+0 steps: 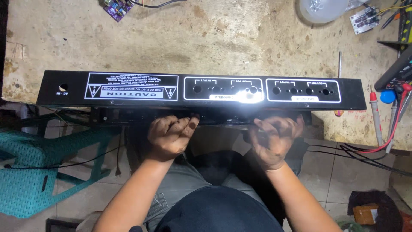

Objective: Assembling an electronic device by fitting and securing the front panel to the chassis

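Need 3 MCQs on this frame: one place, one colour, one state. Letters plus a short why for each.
1. Where does the long black rack panel lie?
A. along the near edge of the workbench
B. on the floor tiles
C. on the teal plastic stool

2. What colour is the stool at the left?
A. red
B. teal
C. white

3. How do the hands stand at the panel?
A. both flat on top of it
B. both curled at its near lower edge
C. one raised clear of it

Key:
1 A, the panel spans the worn workbench at its front edge.
2 B, its woven plastic frame is teal.
3 B, the left hand and right hand both have their fingers bent against the panel's underside edge; what they pinch is hidden.
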